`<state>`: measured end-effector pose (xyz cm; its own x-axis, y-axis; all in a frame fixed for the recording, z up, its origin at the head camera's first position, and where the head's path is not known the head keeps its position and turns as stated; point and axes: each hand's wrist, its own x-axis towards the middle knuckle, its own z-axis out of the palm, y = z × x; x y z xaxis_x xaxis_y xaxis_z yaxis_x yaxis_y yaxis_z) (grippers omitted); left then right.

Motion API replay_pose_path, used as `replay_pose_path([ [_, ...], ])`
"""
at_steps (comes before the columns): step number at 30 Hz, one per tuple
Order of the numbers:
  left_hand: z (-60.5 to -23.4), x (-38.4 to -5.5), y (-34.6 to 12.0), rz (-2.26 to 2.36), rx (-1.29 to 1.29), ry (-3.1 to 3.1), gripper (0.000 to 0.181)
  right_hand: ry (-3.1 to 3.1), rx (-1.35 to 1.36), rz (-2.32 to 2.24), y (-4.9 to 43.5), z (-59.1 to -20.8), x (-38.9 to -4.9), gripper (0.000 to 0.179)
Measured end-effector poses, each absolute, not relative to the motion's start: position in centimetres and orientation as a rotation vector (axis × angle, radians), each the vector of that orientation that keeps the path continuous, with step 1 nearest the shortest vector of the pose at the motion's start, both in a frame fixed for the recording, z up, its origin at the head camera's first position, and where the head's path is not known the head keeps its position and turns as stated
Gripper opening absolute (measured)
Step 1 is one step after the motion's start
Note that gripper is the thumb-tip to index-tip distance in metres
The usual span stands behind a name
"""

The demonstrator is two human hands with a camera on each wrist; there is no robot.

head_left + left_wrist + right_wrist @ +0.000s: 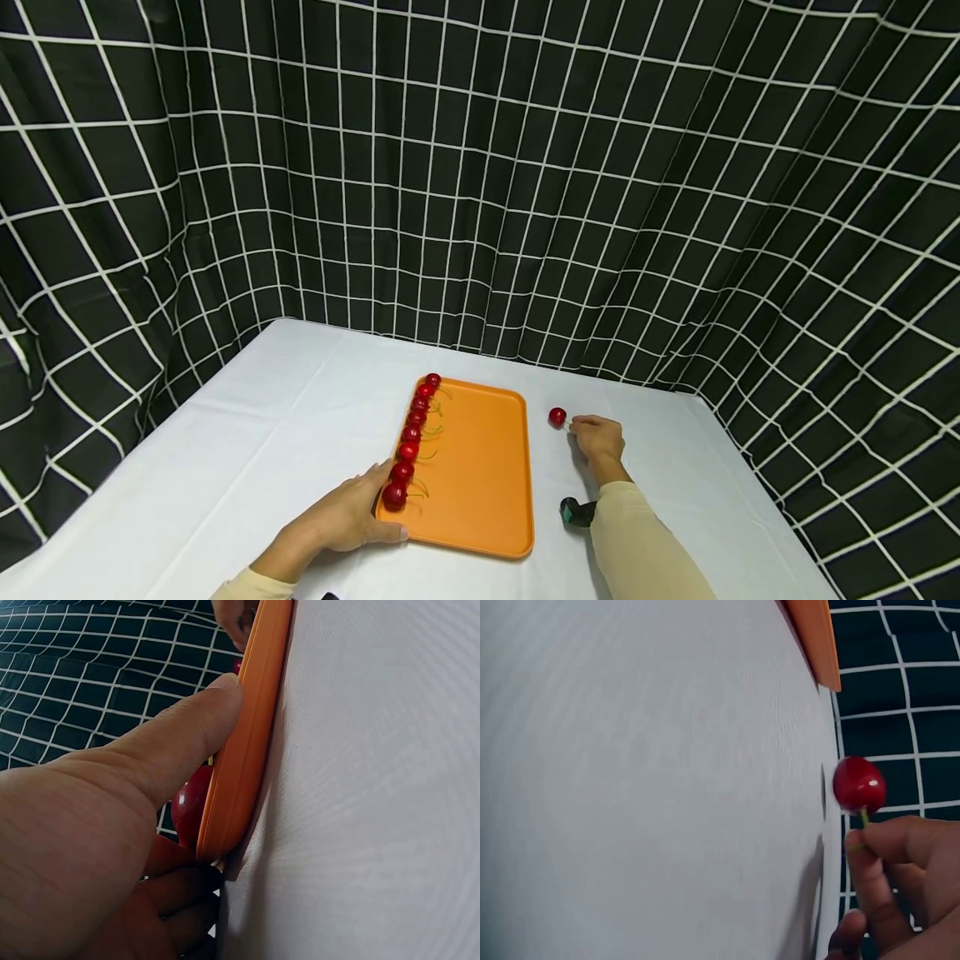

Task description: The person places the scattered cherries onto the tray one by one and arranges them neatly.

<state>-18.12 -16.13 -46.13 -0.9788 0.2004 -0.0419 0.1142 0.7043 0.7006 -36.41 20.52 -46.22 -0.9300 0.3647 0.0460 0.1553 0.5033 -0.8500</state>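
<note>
An orange tray (480, 467) lies on the white table with a row of several red cherries (411, 433) along its left side, green stems pointing right. My left hand (345, 512) spans the tray's near left corner. Its straight thumb touches the near rim and the other fingers lie along the left side, beside the nearest cherry (191, 806). To the right of the tray, my right hand (598, 437) pinches a single cherry (859, 784) by its stem between thumb and forefinger. That cherry hangs just off the cloth, its shadow apart from it.
White cloth covers the table (285, 417). A black curtain (480, 183) with a white grid surrounds its back and sides. A dark strapped device (577, 512) sits at the right wrist.
</note>
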Motion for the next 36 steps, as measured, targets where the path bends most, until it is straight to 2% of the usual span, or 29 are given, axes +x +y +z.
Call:
replay_pose_path([
  [10, -46.4, -18.2, -15.6, 1.141, 0.293, 2.785, 0.108, -2.353, -0.362, 1.597, 22.8, -44.2, -33.3, 0.028],
  [16, -46.3, -18.2, -15.8, 1.156, 0.289, 2.786, 0.108, -2.243, -0.284, 1.725, 22.8, -42.2, -30.4, 0.024],
  [25, -46.1, -18.2, -16.4, 1.124, 0.263, 2.808, 0.11, -2.189, -0.235, 1.763, 20.9, -39.3, -25.6, 0.02],
  [36, -46.1, -18.0, -16.2, 1.148, 0.274, 2.791, 0.109, -2.158, -0.112, 1.773, 17.7, -37.3, -22.0, 0.017],
])
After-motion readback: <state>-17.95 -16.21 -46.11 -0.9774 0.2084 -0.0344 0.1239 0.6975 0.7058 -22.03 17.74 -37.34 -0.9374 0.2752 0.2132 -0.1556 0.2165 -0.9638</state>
